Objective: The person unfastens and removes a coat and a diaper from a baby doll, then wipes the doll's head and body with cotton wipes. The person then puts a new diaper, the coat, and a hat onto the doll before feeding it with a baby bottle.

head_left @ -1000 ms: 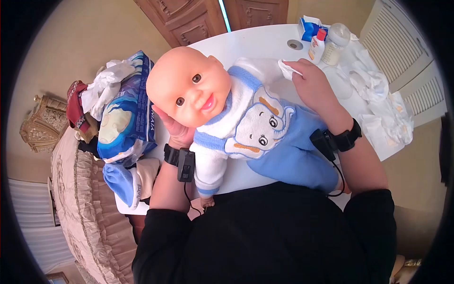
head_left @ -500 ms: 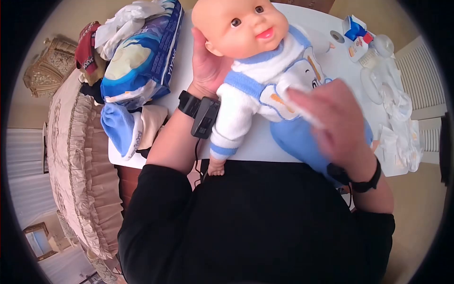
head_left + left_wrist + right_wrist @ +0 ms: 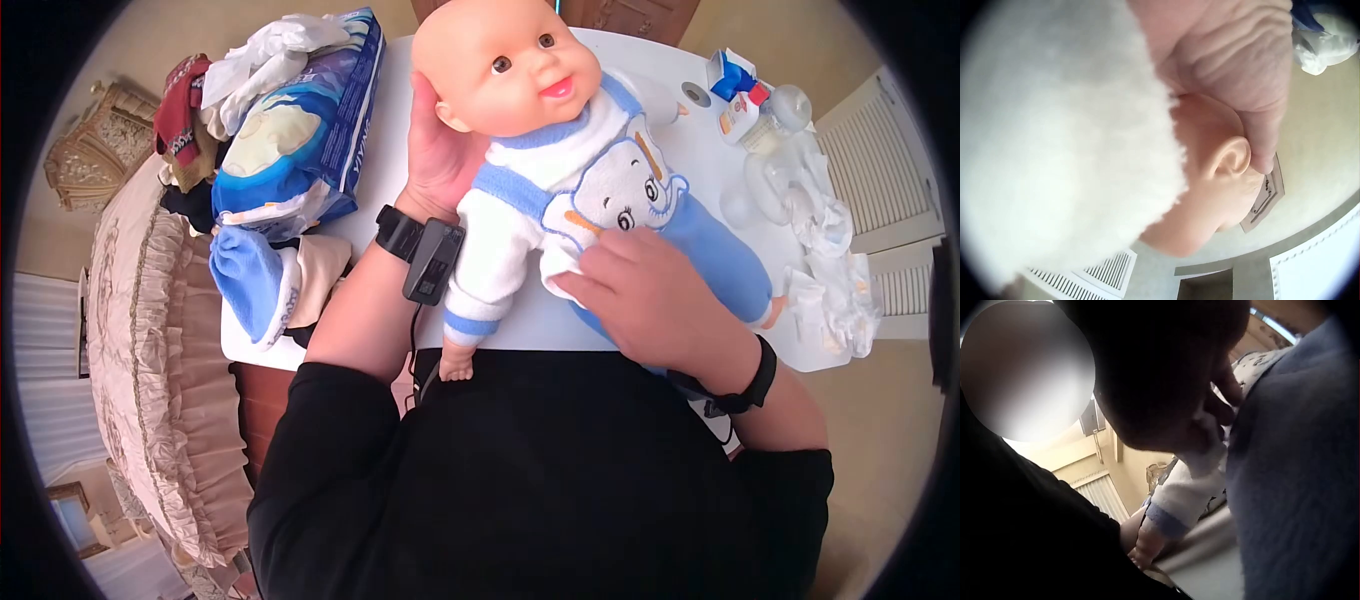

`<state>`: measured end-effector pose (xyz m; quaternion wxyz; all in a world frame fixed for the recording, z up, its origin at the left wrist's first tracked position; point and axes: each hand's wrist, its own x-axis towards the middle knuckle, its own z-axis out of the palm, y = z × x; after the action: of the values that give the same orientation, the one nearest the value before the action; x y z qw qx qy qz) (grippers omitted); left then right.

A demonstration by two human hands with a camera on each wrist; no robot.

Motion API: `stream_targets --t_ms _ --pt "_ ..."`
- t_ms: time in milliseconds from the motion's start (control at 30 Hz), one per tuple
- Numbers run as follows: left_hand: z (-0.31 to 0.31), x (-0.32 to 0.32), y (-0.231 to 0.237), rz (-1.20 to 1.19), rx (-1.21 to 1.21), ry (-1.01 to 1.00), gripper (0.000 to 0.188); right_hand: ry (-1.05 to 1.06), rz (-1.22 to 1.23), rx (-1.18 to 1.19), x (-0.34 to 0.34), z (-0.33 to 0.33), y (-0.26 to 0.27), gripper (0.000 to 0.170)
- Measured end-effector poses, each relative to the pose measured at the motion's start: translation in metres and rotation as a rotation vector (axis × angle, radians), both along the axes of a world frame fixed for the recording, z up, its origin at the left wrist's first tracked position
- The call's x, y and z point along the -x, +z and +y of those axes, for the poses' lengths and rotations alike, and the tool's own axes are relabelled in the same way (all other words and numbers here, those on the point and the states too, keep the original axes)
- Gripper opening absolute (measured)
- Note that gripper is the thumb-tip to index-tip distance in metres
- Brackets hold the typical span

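Observation:
A baby doll [image 3: 505,70] in a white and blue elephant outfit leans back over the white table, face up. My left hand [image 3: 442,155] cradles the back of its head; the left wrist view shows that hand [image 3: 1229,69] around the head [image 3: 1204,181], thumb beside the ear. At the lower front of the outfit, my right hand [image 3: 665,300] pinches a white cloth [image 3: 562,272] against the fabric. The right wrist view is dark, with my right hand [image 3: 1166,381] close to the doll's white sleeve [image 3: 1191,487]; its fingertips are partly hidden.
At left lie a blue diaper pack [image 3: 285,150] with white cloths on top, a red knit item [image 3: 182,110] and a blue hat [image 3: 252,280]. Back right are a blue-white box [image 3: 732,75], a red-capped bottle [image 3: 740,115], a clear bottle [image 3: 790,108] and crumpled white wrappings [image 3: 825,220].
The doll appears farther up and right in the head view than a second ago. My right hand has moved from the doll's far sleeve to the outfit's near lower side, still holding the cloth.

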<state>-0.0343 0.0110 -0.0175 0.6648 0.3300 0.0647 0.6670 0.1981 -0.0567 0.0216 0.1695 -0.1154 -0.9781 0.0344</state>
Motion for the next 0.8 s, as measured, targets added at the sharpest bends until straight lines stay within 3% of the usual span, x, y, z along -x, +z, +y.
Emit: stream_targets --t_ms 200,300,400,467,567,800 --pt "0.001 0.002 -0.005 -0.109 -0.003 -0.103 0.072 -0.22 0.152 -0.252 0.009 0.02 0.01 0.022" --pt "0.003 0.003 -0.002 -0.072 0.007 -0.081 0.072 -0.118 0.135 -0.156 0.007 0.013 0.003 0.028" --pt "0.002 0.0 -0.001 -0.004 0.04 0.005 0.072 0.035 -0.06 -0.022 0.001 0.005 0.003 0.025" --pt "0.004 -0.001 -0.001 0.015 0.053 0.03 0.071 0.006 0.061 -0.191 0.005 0.002 0.002 0.014" --pt "0.005 0.0 -0.001 -0.031 0.077 -0.017 0.071 -0.052 0.0 -0.395 0.013 0.013 0.001 0.008" --pt "0.004 0.004 -0.006 0.001 0.11 0.064 0.07 0.013 -0.171 -0.321 0.021 0.003 -0.012 0.007"
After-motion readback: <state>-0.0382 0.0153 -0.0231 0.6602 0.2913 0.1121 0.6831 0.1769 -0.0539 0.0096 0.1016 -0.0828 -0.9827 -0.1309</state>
